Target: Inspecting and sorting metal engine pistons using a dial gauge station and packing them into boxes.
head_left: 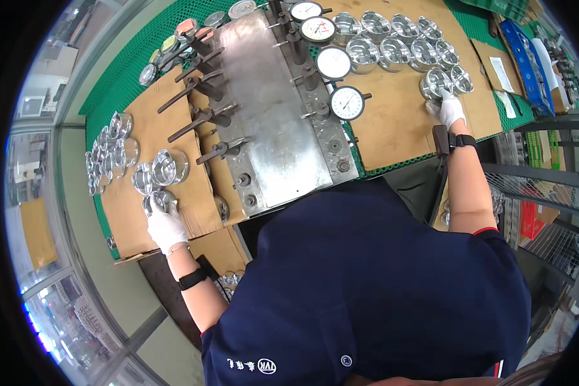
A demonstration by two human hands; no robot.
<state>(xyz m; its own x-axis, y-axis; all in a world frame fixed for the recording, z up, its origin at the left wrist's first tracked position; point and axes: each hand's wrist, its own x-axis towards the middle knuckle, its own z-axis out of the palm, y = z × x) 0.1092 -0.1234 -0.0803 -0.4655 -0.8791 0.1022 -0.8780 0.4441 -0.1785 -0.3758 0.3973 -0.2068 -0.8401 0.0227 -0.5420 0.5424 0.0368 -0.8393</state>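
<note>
My left hand (166, 226), in a white glove, is closed on a shiny metal piston (156, 201) near the front of the left cardboard sheet. Two more pistons stand just beyond it, the larger-looking one (171, 167) to the right. On the right side, my right hand (450, 109), also gloved in white, has its fingers on the near side of another piston (435, 82). A neighbouring piston (461, 79) stands against that one. The right fingers are partly hidden by the hand itself.
Between my hands lies a steel plate fixture (264, 109) with lever clamps (209, 119) along its left and dial gauges (347, 103) along its right. Several pistons (392, 51) stand in rows at the back right, others (112, 157) at far left. A blue bin (527, 67) is far right.
</note>
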